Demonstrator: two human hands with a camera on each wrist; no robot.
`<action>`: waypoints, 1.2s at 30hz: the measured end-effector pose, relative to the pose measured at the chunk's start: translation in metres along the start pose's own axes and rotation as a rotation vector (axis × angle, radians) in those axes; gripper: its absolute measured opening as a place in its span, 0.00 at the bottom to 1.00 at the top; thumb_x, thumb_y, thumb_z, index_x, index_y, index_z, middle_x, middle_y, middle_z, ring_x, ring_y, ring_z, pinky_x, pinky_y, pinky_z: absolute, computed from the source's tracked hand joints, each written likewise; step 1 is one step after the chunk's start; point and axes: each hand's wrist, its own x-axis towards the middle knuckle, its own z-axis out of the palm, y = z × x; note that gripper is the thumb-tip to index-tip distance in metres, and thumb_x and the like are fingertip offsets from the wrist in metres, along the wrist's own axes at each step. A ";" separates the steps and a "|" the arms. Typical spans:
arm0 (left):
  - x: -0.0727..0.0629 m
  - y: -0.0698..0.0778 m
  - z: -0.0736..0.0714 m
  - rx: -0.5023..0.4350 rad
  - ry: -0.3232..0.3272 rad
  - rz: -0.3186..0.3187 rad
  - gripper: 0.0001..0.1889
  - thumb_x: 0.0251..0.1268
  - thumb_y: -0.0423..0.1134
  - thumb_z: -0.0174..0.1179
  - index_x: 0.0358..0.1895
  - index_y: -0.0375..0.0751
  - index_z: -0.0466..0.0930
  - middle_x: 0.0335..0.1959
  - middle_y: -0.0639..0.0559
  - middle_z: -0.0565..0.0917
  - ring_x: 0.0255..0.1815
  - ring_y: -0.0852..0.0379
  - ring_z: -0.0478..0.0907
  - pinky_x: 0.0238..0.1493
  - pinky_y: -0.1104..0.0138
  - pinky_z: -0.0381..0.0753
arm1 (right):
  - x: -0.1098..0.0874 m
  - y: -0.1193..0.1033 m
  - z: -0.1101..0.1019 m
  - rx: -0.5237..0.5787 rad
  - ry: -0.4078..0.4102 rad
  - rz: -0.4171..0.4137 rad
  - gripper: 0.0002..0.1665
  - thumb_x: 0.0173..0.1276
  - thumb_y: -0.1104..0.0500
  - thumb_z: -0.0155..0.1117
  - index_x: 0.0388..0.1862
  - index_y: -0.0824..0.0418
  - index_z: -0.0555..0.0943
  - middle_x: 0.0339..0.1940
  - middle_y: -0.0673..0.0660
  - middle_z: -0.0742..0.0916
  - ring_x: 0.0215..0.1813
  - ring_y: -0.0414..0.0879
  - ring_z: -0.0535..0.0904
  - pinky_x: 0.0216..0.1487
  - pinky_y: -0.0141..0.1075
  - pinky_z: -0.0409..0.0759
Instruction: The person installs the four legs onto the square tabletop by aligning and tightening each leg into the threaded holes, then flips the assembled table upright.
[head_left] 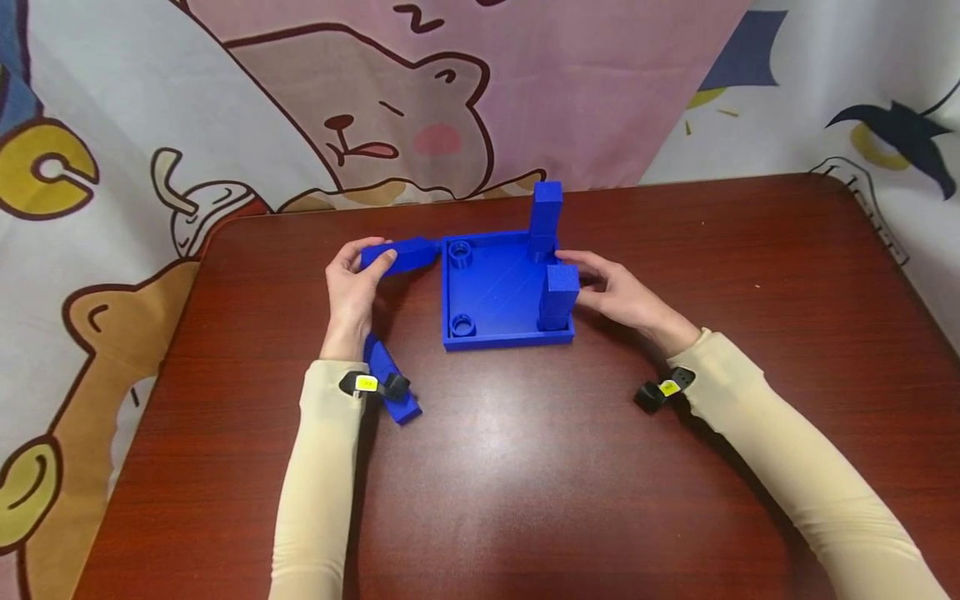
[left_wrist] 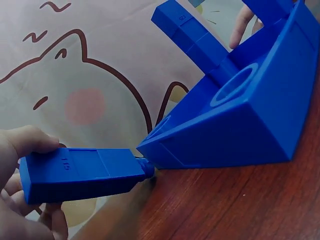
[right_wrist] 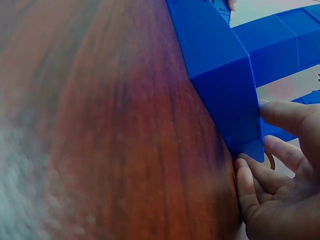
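My left hand [head_left: 352, 283] pinches the end of a blue rectangular post [head_left: 408, 255] between thumb and fingers. In the left wrist view this post [left_wrist: 85, 170] is marked with raised digits, and its narrow round peg points at the corner of a shallow blue square tray [head_left: 510, 340]. Two similar posts, one at the back [head_left: 547, 212] and one in front [head_left: 559, 296], stand upright in the tray's right corners. Round sockets, a rear [head_left: 460, 254] and a front [head_left: 462, 325], occupy its left corners. My right hand [head_left: 618, 296] rests its fingertips against the tray's right wall.
Another blue post [head_left: 393, 383] lies on the brown table [head_left: 525, 483], partly under my left wrist. Behind the table hangs a cartoon-print cloth [head_left: 585, 92]. A small black camera sits on each wrist, left [head_left: 393, 386] and right [head_left: 652, 396].
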 end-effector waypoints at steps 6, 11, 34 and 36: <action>0.000 0.006 0.003 -0.037 -0.020 0.097 0.14 0.56 0.22 0.66 0.46 0.23 0.78 0.42 0.38 0.85 0.43 0.53 0.82 0.47 0.67 0.76 | 0.000 0.000 0.000 0.007 0.000 -0.008 0.35 0.67 0.70 0.61 0.72 0.67 0.64 0.59 0.70 0.78 0.60 0.56 0.74 0.53 0.28 0.73; 0.001 0.014 0.005 -0.011 -0.053 0.171 0.15 0.57 0.25 0.67 0.47 0.22 0.78 0.44 0.36 0.84 0.43 0.53 0.82 0.46 0.67 0.78 | 0.000 0.000 0.000 -0.002 -0.001 -0.001 0.34 0.67 0.69 0.61 0.72 0.66 0.64 0.60 0.70 0.78 0.60 0.58 0.73 0.53 0.29 0.73; -0.016 0.064 0.049 0.340 -0.240 0.331 0.14 0.57 0.29 0.68 0.44 0.21 0.80 0.41 0.34 0.84 0.33 0.65 0.80 0.35 0.74 0.74 | 0.000 0.001 0.000 -0.040 -0.004 -0.004 0.34 0.68 0.68 0.61 0.72 0.65 0.64 0.59 0.69 0.78 0.61 0.58 0.73 0.54 0.32 0.72; -0.009 0.058 0.050 0.371 -0.245 0.334 0.15 0.56 0.31 0.69 0.44 0.24 0.81 0.41 0.36 0.85 0.33 0.64 0.80 0.36 0.74 0.75 | 0.000 0.001 0.000 -0.048 -0.003 -0.006 0.34 0.68 0.68 0.61 0.72 0.65 0.64 0.59 0.70 0.78 0.61 0.58 0.73 0.54 0.31 0.72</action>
